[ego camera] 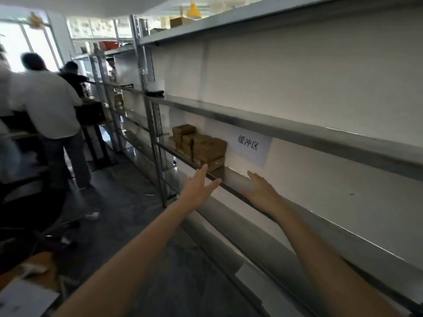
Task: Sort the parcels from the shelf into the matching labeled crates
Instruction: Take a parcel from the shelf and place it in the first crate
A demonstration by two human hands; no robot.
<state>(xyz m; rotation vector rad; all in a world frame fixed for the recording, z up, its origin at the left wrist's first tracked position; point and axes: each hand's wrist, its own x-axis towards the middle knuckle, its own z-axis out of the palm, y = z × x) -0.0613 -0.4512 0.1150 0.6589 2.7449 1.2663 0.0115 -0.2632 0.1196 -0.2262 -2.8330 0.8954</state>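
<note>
The brown cardboard parcels are stacked on the metal shelf near its upright post, and a white paper sign hangs on the wall at their 3 o'clock. The left hand is at the stack's 6 o'clock with fingers straight and spread, holding nothing; I cannot tell whether its fingertips touch the lowest box. At its 3 o'clock the right hand lies flat over the shelf edge, fingers straight and empty, while a person in a white shirt stands in the aisle at 9 o'clock.

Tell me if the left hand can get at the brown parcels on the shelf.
Likely yes: the open left hand hovers just short of the parcels, with nothing between them.
</note>
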